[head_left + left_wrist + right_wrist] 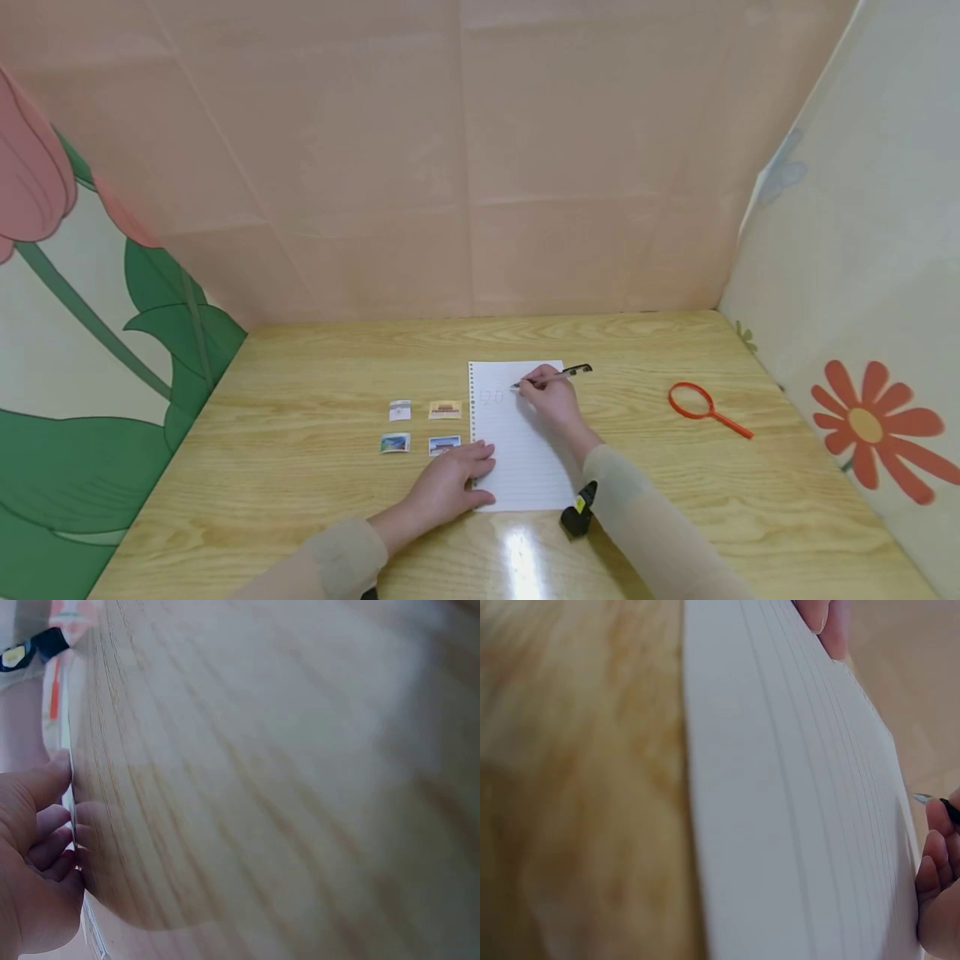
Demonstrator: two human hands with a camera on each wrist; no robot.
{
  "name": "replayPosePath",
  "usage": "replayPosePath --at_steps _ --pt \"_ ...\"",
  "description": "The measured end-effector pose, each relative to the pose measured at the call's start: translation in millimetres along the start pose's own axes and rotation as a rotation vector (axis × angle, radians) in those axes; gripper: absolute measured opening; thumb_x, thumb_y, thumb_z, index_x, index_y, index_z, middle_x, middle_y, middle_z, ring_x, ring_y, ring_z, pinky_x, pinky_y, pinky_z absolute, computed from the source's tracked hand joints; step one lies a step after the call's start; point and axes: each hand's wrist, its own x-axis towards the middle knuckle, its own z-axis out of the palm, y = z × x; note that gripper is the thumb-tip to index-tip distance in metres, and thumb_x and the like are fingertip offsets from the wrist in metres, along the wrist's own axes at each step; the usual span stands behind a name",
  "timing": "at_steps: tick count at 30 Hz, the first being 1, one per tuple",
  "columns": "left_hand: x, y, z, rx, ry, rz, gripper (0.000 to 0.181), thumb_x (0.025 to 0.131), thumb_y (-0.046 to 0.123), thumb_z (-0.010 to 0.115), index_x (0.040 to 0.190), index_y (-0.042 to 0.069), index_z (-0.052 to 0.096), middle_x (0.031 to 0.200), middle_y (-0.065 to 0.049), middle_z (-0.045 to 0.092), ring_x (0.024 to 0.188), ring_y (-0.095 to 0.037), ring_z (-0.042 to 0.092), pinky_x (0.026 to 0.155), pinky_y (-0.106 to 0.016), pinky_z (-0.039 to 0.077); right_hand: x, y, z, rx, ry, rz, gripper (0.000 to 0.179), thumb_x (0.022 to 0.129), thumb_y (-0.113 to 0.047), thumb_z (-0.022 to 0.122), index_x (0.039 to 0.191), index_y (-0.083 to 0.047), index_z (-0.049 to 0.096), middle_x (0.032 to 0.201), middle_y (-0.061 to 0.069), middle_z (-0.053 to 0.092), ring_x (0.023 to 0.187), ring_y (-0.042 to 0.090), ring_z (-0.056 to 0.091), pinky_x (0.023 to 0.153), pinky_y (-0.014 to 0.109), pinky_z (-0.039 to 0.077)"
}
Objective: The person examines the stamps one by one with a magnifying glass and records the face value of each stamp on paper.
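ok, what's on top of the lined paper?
Left hand on the left edge of the paper, right hand holding a pen, faint writing near the top. Whatever the hands cover can't be seen.

The right hand (943, 900) rests on the ruled paper sheet (742, 787), gripping a silver-tipped pen (922, 799). The left hand (835, 634) touches the sheet's far edge with its fingers. Alongside the sheet spreads a blurred, probably wood-grain tabletop (585, 787).
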Motion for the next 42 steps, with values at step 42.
replayPosePath --at_steps 42 --pt "-0.2 1.0 -0.4 -0.011 0.009 0.000 0.054 0.084 0.031 0.079 0.129 0.005 0.064 0.143 -0.007 0.054 0.134 -0.024 0.048 0.112 -0.041 0.037 -4.4 0.0 7.0 -0.051 0.007 -0.156 0.004 0.080 -0.005 0.069 0.081 -0.006 0.066 0.075 -0.002 0.060 0.069 0.011 0.052 0.062 0.021 0.044"
